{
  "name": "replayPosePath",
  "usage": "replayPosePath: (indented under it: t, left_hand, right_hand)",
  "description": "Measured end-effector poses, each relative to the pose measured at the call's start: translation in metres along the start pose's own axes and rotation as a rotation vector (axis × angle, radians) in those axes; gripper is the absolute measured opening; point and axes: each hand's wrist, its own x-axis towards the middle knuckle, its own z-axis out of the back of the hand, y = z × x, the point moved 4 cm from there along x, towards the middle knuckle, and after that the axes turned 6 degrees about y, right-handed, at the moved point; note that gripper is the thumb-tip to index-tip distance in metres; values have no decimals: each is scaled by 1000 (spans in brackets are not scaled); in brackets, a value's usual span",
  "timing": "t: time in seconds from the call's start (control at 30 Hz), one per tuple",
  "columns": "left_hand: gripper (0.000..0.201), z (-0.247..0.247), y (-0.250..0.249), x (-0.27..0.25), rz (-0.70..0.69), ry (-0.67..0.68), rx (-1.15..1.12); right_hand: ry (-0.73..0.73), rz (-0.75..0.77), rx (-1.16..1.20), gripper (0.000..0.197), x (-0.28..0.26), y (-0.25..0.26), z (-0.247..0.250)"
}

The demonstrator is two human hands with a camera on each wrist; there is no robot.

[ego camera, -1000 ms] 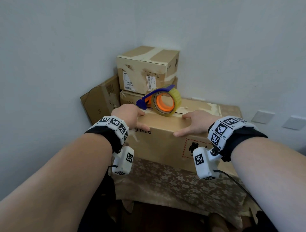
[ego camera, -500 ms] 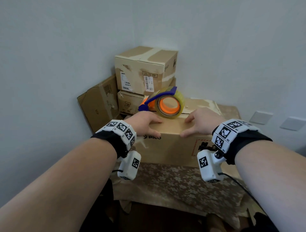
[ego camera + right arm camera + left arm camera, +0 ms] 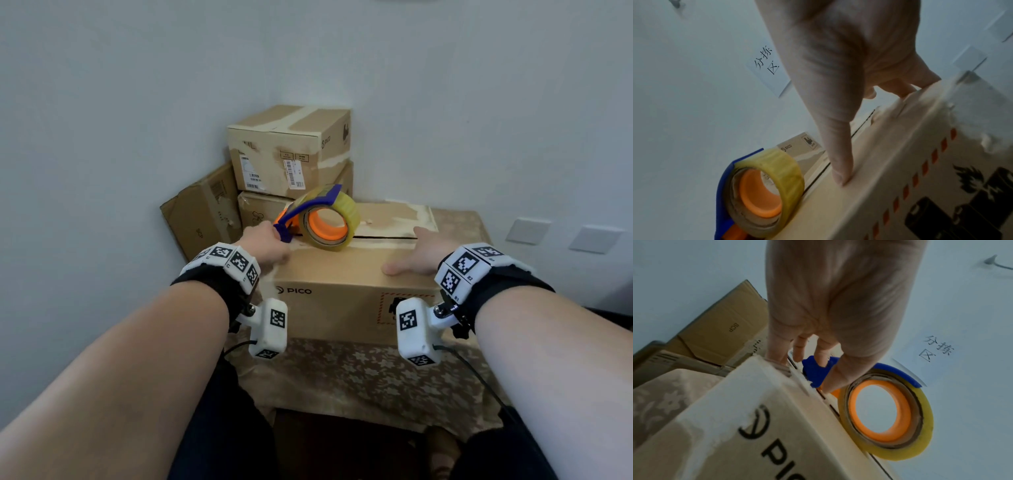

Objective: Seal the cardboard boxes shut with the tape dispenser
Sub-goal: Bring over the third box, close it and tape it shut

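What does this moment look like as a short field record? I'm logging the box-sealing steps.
box being sealed: PICO box, top seam unsealed, dark gap showing
tape dispenser: on the box top, at the seam's left end
left hand: fingers at the dispenser's blue handle
right hand: flat on the box top, fingers straight
other boxes: stacked boxes in the corner behind

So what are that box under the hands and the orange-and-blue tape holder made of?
The front box looks like plain matte brown cardboard: pale torn patches where old tape peeled its surface. The tape dispenser seems smooth moulded plastic, with an orange hub and a blue guard. Its tape roll looks like glossy, yellowish clear film on a brown core, probably card.
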Motion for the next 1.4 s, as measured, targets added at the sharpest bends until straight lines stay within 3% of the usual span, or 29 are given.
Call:
replayPosePath:
  t: [0.3, 0.37, 0.6, 0.77, 0.83, 0.9, 0.97, 1.03, 1.13, 1.27, 1.4]
  left_hand:
    - [54, -11, 25, -57, 244, 124, -449]
    - [45, -17, 31, -63, 266, 124, -497]
    - [33, -23, 38, -75, 263, 181, -508]
    - [42, -24, 53, -70, 254, 293, -503]
    - [45, -23, 60, -69, 256, 342, -475]
    - [29, -18, 62, -70, 218, 374, -456]
    - [27, -12, 62, -71, 204, 390, -424]
    - [25, -3, 59, -66, 169, 387, -387]
    - [28, 6, 52, -58, 165, 453, -329]
    - [36, 15, 46, -50, 169, 506, -210]
    - [30, 23, 38, -42, 143, 511, -190]
  right_hand:
    - [83, 60, -17, 107, -52, -21, -16]
    - [111, 66, -33, 104, -57, -22, -21]
    - [99, 58, -4, 92, -68, -24, -24]
    - [39, 60, -28, 86, -64, -3, -26]
    - [18, 47, -68, 95, -61, 8, -27]
    - [-54, 91, 15, 96, -67, 26, -24]
    - [-132, 253, 85, 82, -78, 45, -18]
    - [-29, 421, 114, 75, -91, 68, -21]
    - [221, 547, 79, 68, -109, 98, -37]
    - [352, 604, 28, 39, -108, 116, -48]
    - [387, 526, 381, 25, -101, 118, -45]
